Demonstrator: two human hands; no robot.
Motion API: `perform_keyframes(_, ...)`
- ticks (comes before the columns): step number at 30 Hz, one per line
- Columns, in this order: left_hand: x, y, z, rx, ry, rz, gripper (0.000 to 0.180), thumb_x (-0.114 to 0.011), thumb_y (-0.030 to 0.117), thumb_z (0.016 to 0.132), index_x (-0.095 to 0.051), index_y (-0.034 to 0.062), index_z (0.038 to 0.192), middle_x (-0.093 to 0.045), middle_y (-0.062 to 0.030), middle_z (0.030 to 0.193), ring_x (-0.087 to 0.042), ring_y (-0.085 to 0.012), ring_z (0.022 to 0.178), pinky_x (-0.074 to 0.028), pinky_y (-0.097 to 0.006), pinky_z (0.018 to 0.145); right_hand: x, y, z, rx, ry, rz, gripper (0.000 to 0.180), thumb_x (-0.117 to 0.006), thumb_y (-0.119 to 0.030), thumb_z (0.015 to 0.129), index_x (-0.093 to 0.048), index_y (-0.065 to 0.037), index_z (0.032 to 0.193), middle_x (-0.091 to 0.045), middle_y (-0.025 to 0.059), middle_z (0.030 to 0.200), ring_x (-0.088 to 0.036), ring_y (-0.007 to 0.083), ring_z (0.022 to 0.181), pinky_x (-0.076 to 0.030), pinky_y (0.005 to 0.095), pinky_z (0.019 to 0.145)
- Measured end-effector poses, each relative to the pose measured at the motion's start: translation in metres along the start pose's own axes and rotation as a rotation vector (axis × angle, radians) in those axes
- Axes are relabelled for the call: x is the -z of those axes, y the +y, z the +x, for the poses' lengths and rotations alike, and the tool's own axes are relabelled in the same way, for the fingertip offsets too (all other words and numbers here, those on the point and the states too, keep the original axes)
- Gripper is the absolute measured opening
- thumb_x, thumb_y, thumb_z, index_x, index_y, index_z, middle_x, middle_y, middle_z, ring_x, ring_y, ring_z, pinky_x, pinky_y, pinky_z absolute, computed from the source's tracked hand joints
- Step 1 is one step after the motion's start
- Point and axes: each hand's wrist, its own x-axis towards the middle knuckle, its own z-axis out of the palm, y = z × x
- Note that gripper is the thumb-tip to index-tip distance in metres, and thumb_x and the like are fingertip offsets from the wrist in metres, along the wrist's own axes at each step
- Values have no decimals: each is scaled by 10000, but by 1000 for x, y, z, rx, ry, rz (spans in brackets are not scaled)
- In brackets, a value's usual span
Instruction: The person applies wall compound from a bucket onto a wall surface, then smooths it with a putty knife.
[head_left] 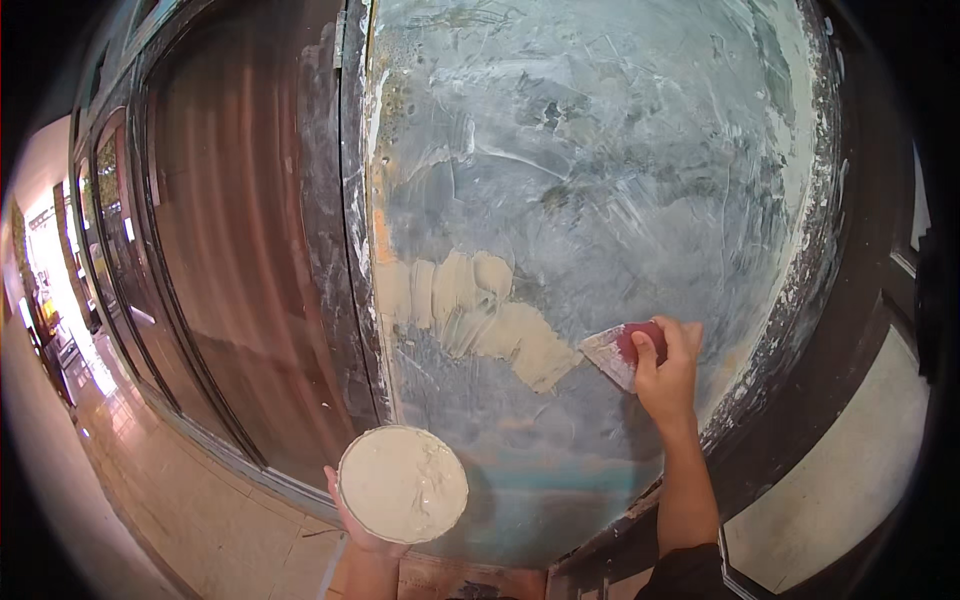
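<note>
My right hand [668, 372] grips a putty knife [612, 352] by its dark red handle, with fingers and thumb closed round it. Pale filler smears its blade, which is close to the grey wall panel [620, 180]. Just left of the blade, cream filler [535, 350] lies in thick, overlapping patches that reach the panel's left edge. Low in front, my left hand [365, 530] supports a round tub of cream filler [400, 485] from beneath and the side. The filler's top is mostly smooth, with a scooped, rough spot at its right. The tub hides most of the left fingers.
To the left stands a dark-framed glass door [230, 230] with reddish-brown curtains behind it. A dark, paint-splashed frame [790, 340] borders the panel on the right. Tiled floor [190, 480] stretches along the lower left, toward a bright opening.
</note>
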Motion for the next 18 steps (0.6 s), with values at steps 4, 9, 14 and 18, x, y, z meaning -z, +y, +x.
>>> perform_keyframes(4, -2, 0, -1, -32, -10, 26, 820, -316, 746, 996, -528, 101, 1456, -580, -136, 1436, -593, -373, 1257, -496, -553, 1063, 1, -1, -16, 28, -68, -28, 234, -734, -157, 908, -662, -43, 1099, -674, 76, 984, -491, 302, 982, -345, 436, 918)
perform_keyframes(9, -1, -2, 1, 3, -20, 26, 825, -329, 752, 991, -535, 97, 1449, -586, -136, 1429, -593, -369, 1259, -496, -549, 1062, -5, 3, -11, 66, -36, -113, 232, -737, -155, 902, -657, -47, 1090, -667, 71, 977, -493, 300, 985, -345, 438, 916)
perform_keyframes(14, 1, -3, -1, -12, -8, 1, 825, -336, 754, 988, -538, 99, 1447, -583, -134, 1433, -593, -368, 1260, -496, -549, 1061, -1, 2, -10, -13, -11, -3, 227, -729, -160, 909, -657, -45, 1090, -666, 84, 977, -503, 300, 976, -355, 432, 908)
perform_keyframes(18, -2, -2, -1, 26, -44, 10, 821, -331, 753, 988, -535, 105, 1449, -577, -132, 1441, -591, -371, 1263, -498, -552, 1060, -7, 4, -23, 36, -45, -55, 237, -730, -155, 904, -656, -41, 1098, -669, 84, 985, -499, 305, 977, -346, 441, 909)
